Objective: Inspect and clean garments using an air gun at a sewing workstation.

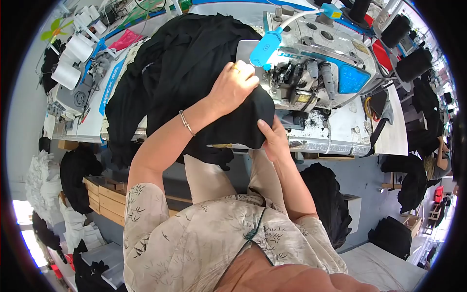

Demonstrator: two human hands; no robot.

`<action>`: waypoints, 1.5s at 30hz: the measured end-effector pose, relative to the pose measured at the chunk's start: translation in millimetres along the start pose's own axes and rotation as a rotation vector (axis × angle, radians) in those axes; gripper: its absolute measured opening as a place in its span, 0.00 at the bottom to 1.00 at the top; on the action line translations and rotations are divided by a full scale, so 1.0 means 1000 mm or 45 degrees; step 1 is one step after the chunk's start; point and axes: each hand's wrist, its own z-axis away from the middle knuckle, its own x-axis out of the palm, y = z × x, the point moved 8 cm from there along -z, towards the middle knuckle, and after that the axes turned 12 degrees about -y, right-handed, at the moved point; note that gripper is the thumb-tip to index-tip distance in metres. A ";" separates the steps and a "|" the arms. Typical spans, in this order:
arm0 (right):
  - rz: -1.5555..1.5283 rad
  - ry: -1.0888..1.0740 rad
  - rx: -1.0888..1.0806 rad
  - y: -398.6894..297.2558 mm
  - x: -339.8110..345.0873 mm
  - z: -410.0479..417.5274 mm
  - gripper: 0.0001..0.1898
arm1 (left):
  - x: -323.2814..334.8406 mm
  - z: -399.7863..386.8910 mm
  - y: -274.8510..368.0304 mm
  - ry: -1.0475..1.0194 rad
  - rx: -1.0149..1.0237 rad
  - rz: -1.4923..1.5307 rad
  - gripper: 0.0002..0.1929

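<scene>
Black fabric (182,62) lies in a large pile over the sewing table and hangs over its front edge. My left hand (233,85) grips the fabric near the needle area of an industrial overlock sewing machine (317,73), under a blue clip-on lamp (266,47). Its fingers are curled, with a bracelet on the wrist. Nearer the table's front edge, my right hand (274,138) pinches the right edge of the same fabric between thumb and fingers, the fingers partly hidden behind it. The machine's presser foot is hard to make out.
Black thread cones (412,65) stand at the right, white thread cones (78,47) at the left. Scissors (370,109) lie on the table's right part. Below are a wooden box (109,202) and a black fabric heap (326,200). A person (442,160) is at the far right.
</scene>
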 end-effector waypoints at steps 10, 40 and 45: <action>-0.083 -0.054 0.247 0.025 0.005 0.033 0.20 | 0.005 0.035 0.035 0.068 -0.050 0.392 0.17; -0.139 0.151 -0.312 -0.005 0.013 -0.014 0.05 | 0.007 0.026 0.008 0.017 0.048 0.542 0.13; 0.042 0.376 -0.389 -0.032 -0.007 0.000 0.03 | 0.008 0.028 0.044 0.070 -0.332 0.184 0.19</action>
